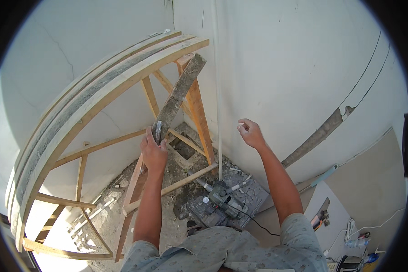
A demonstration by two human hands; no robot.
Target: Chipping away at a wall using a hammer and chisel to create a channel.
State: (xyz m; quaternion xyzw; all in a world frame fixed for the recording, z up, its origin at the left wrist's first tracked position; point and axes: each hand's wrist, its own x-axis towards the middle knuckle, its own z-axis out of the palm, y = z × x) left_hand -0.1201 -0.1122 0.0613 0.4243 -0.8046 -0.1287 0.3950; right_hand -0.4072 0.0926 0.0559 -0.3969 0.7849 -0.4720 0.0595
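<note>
As the head view shows, the left hand (pixel 153 153) sits up against a shiny metal piece (pixel 158 129) on a cement-crusted board (pixel 182 88); I can't tell if closed round either. Board slants across the wooden frame (pixel 167 57). Right hand (pixel 252 134) loosely half-curled before white wall (pixel 281 68).

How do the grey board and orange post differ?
The grey board looks rough and crusted; the orange post looks smoother. In view, the board slants down leftward, the post down rightward. The left hand is at the board; no hand touches the post. Both are long and straight.
</note>
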